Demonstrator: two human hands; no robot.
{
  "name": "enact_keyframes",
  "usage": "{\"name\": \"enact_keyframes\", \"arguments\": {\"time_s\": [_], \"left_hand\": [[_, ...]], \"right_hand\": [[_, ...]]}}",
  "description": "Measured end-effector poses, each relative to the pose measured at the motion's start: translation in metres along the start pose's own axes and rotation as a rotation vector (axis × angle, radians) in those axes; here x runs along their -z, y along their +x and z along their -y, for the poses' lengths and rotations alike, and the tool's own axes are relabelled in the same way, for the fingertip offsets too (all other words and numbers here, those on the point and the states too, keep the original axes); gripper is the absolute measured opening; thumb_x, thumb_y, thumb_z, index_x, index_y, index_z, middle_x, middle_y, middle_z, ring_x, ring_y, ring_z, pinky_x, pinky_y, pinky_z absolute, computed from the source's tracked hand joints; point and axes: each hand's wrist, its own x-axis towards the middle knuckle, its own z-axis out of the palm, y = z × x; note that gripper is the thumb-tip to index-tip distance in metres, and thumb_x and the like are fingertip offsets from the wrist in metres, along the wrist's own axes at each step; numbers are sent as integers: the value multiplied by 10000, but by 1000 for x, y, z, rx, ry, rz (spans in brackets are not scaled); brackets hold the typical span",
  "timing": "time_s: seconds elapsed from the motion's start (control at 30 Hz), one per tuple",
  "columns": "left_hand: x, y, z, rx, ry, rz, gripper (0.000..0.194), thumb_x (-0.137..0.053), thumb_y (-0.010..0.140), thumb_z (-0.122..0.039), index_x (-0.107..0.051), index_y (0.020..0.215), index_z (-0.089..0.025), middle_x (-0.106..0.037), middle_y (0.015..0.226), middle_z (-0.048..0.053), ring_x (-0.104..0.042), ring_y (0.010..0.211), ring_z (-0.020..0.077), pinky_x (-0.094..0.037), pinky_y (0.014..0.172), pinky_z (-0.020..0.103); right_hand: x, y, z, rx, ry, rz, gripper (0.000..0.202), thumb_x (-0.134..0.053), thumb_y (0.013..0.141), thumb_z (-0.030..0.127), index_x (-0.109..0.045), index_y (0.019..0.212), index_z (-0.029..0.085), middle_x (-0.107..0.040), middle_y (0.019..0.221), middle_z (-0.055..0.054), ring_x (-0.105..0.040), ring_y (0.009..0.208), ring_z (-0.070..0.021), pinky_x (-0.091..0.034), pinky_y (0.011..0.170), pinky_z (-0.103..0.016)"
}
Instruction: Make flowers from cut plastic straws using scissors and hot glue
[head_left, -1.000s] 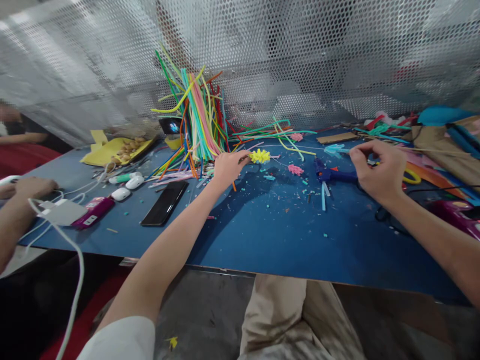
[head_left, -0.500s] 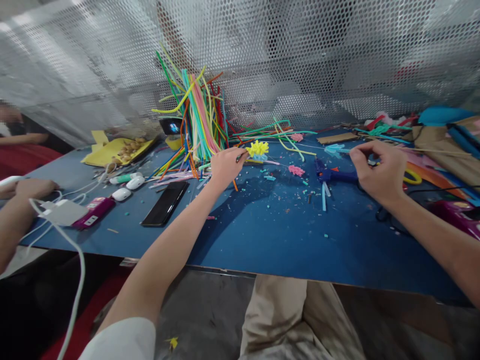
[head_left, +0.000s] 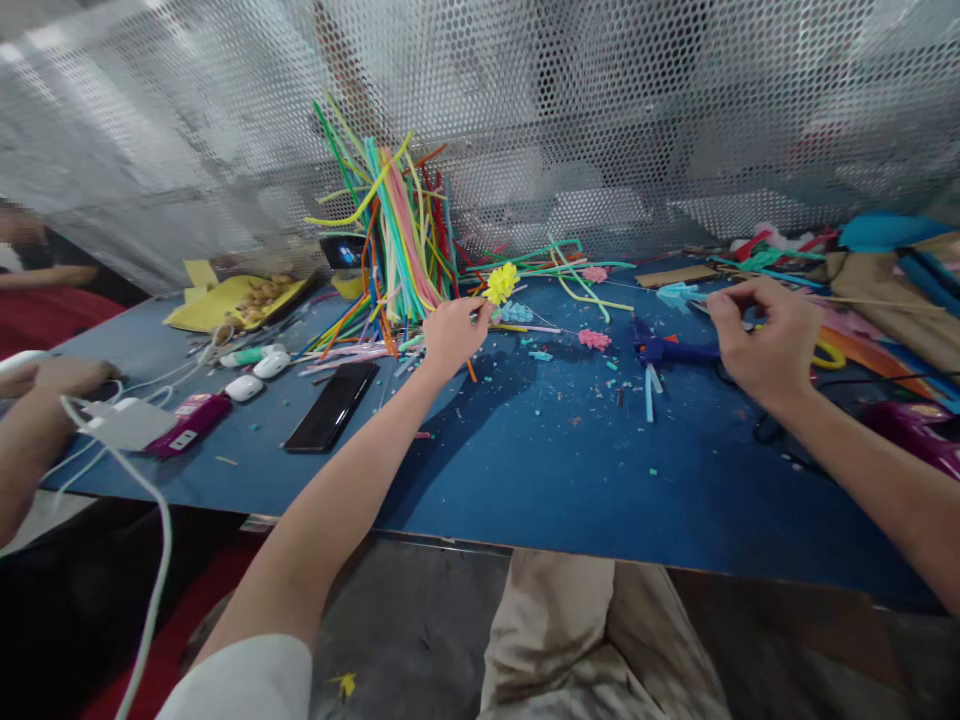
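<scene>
My left hand [head_left: 456, 335] is closed, thumb and forefinger pinching at the base of a yellow fuzzy flower [head_left: 501, 283]. My right hand [head_left: 769, 340] is closed in a pinch at the end of a light blue fuzzy piece [head_left: 681, 295]. A thin thread runs between the pieces near the two hands. Below it lie a pink fuzzy piece [head_left: 595, 340] and a blue fuzzy piece [head_left: 516, 312] close to my left hand. The dark blue glue gun [head_left: 675, 350] rests on the table just left of my right hand.
Upright pipe cleaners [head_left: 397, 230] stand at the back before a perforated metal screen [head_left: 600, 120]. A black phone [head_left: 330, 408], white cables and a purple power strip [head_left: 189, 425] lie left, near another person's hand [head_left: 75, 378]. Brown paper [head_left: 862, 280] lies right.
The yellow flower has tilted upright and moved slightly left at my left fingertips. My right hand and the light blue piece have shifted slightly right.
</scene>
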Motion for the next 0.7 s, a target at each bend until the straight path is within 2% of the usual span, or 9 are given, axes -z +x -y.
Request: {"name": "enact_keyframes", "arguments": {"time_s": [0.2,0.3,0.47,0.6,0.7], "left_hand": [[-3,1,3,41,-41,-17,400,-436,982,-494,-754,946,-254,-739,894,52,-657,869,239,-378,685,286],[-6,1,4,-30,-71,-67,348,-457,984,-425,-753,953,-244,-748,913,45,-672,872,227,-398,689,281],[-12,2,7,-163,-229,-202,256,-520,966,-310,-736,1058,-208,-757,1001,45,-693,931,194,-455,785,261],[-11,0,7,-209,-290,-289,236,-525,972,-304,-740,1009,-213,-760,998,41,-703,907,173,-472,762,260],[-9,-3,5,-207,-278,-307,220,-549,967,-319,-749,990,-233,-766,1010,30,-715,916,177,-481,743,267]], "right_hand": [[0,0,4,5,17,8,162,-629,822,311,-666,743,175,-634,656,-18,-562,606,-144,-422,623,-271],[1,0,5,8,23,-1,159,-624,832,307,-668,764,171,-640,668,-21,-561,611,-140,-424,627,-267],[-1,0,2,0,7,-52,165,-601,858,306,-658,799,163,-653,715,-33,-565,639,-131,-422,642,-258],[-2,1,0,11,12,-69,158,-597,872,293,-650,802,162,-651,725,-35,-556,637,-120,-419,639,-248],[-1,1,0,18,8,-72,151,-592,885,286,-644,821,160,-647,739,-38,-557,653,-119,-417,645,-246]]}}
